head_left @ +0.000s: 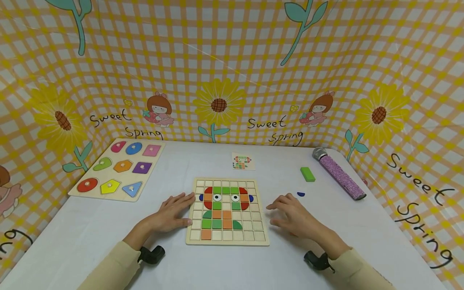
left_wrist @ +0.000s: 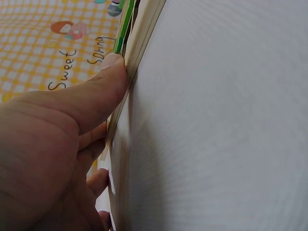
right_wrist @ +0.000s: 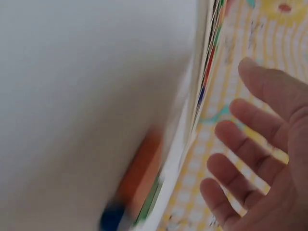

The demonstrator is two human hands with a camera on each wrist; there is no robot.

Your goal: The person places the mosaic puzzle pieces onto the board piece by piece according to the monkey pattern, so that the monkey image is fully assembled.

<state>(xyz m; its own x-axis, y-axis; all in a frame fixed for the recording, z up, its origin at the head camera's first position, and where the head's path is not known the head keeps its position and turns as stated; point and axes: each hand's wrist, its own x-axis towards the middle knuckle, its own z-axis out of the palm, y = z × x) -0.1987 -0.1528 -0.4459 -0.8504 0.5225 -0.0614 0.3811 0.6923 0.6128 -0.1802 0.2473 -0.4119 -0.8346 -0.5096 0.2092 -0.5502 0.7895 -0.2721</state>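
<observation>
A square wooden grid board lies on the white table with a mosaic of coloured tiles in it: red corners, green, orange and blue pieces, and two eye tiles. My left hand rests along the board's left edge, its thumb and fingertips touching the rim. To the right of the board my right hand hovers just off its edge, fingers apart and holding nothing. An orange block and a dark blue piece, both blurred, show near this hand in the right wrist view.
A small pattern card lies behind the board. At the right are a small blue half-round piece, a green block and a glittery purple microphone. A shape puzzle board lies at the back left. Checked cloth walls surround the table.
</observation>
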